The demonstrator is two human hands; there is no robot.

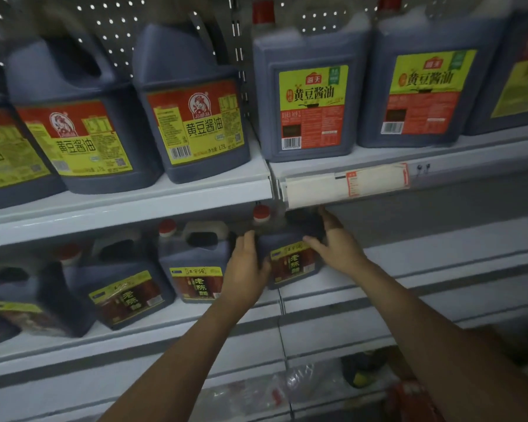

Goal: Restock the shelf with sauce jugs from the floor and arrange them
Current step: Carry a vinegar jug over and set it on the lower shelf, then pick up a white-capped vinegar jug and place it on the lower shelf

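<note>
Both hands, left [247,269] and right [339,248], fingers clamped on dark vinegar jug [290,263], neighbouring jug [195,269] just left.

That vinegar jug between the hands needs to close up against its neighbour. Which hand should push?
Right, probably. The right hand lies on the jug on the side away from the neighbouring jug, so it can press toward it. The left hand sits in the gap between them.

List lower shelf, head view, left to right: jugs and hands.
Far-left vinegar jug → second vinegar jug → third vinegar jug → left hand → held vinegar jug → right hand → bare shelf.
</note>
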